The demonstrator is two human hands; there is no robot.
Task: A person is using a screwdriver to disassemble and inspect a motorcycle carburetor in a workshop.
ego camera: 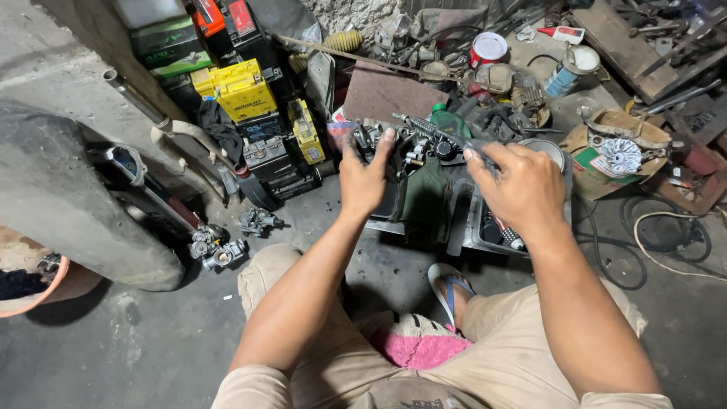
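Note:
My left hand (365,178) grips a small metal engine part, a carburettor (413,148), held above a dark metal tray (473,227) on the floor. My right hand (522,189) is closed around a screwdriver (432,129) whose shaft points left into the part. The screwdriver's handle is hidden in my fist. Both hands are close together over the tray.
Stacked batteries, one yellow (241,89), stand at the back left. Another carburettor (219,250) lies on the concrete floor beside a large grey tyre (68,204). A cardboard box with a metal fan part (621,151), cans (488,49) and cables (666,235) crowd the right.

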